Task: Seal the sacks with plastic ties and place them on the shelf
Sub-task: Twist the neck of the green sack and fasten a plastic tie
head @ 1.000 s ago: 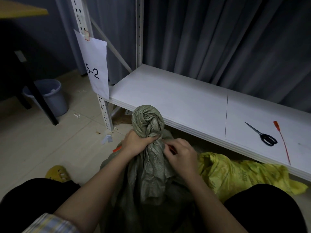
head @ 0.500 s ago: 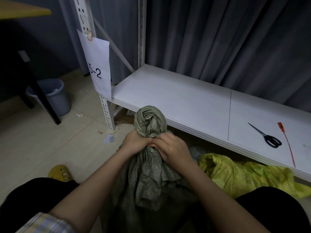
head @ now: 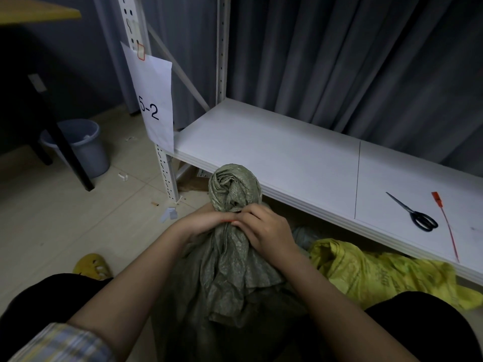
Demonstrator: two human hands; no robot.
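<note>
Below the shelf (head: 287,158), both hands grip the sack (head: 230,257).

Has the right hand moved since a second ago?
Yes. The right hand has shifted left along the green sack neck, closing up against the left hand; earlier a gap separated them.

Both hands grip the gathered neck of a green sack (head: 230,259) under its bunched top: the left hand (head: 202,224) and right hand (head: 264,229) meet, fingers curled round it. Scissors (head: 414,215) and a red plastic tie (head: 445,223) lie on the white shelf (head: 274,152); a yellow sack (head: 371,275) lies beneath.
</note>
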